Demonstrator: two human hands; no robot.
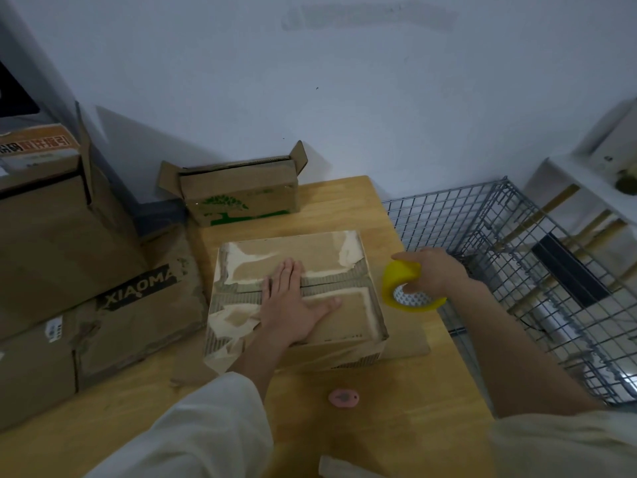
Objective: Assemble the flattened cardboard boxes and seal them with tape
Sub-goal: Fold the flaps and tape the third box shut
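Observation:
A worn cardboard box (348, 305) with torn paper and old tape marks sits in the middle of the wooden table (396, 401), its top flaps folded shut. My left hand (293, 301) lies flat on the flap seam, fingers straight, pressing the flaps down. Just right of the box, my right hand (432, 274) grips a yellow tape dispenser (403, 288) holding a roll of tape, a little above the table edge. No tape strand from the roll to the box can be made out.
A box with a green tree print (238, 198) stands open at the table's back. Large stacked boxes (69, 257) crowd the left. A small pink cutter (343, 397) lies near the front. A wire cage (517, 270) stands right of the table.

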